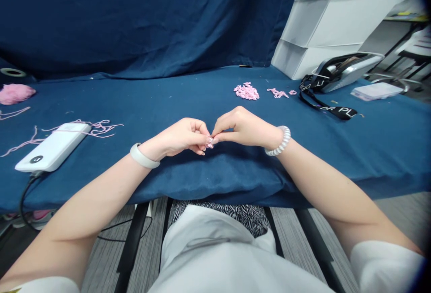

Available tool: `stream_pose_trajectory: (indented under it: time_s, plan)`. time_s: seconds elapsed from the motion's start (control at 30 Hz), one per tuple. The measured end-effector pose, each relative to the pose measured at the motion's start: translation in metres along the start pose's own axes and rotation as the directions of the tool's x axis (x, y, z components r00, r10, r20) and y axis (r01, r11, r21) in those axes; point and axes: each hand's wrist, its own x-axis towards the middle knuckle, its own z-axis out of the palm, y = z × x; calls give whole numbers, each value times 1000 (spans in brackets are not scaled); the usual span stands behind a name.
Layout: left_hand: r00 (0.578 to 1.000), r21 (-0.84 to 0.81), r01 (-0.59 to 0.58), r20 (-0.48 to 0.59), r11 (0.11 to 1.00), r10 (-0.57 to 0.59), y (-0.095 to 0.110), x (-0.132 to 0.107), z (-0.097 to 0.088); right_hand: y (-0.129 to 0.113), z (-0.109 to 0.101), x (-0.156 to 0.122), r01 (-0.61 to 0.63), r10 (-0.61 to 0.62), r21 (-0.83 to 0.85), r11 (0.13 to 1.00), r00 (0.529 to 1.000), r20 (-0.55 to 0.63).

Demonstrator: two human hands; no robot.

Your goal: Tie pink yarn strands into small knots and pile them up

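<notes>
Pink yarn piece (209,142) — pinched between the fingertips of the left hand (175,137) and right hand (245,128), both grips pressed closed above the blue cloth-covered table (161,100). Slackened pressure could drop it into the cloth folds. Fingers hide most of it — its shape cannot be made out.

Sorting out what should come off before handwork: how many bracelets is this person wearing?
2: a smooth white bangle on the left wrist and a coiled pearly-white bracelet on the right wrist.
</notes>
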Motion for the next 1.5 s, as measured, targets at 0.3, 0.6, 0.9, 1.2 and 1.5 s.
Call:
stream_pose_trajectory:
  time_s: [0.3, 0.6, 0.9, 1.2, 1.5]
  plan:
    - [992, -163, 104, 82, 981, -92, -1, 5, -8, 4, 12, -1, 108, -127, -223, 969, 989, -73]
    - [992, -259, 64, 124, 964, -32, 2, 1, -7, -1, 7, -1, 122, -127, -44, 992, 977, -172]
    - [989, -182, 109, 123, 977, -87, 1, 1, -7, -1, 4, -1, 73, -75, -35, 997, 995, -72]
    - [979, -165, 147, 162, 975, -120, -2, 3, -9, -4, 4, 0, -58, 57, 10, 998, 997, 47]
    - [954, -104, 206, 244, 973, -175, -7, 5, -8, -2, 8, 1, -244, 213, 138, 960, 954, 209]
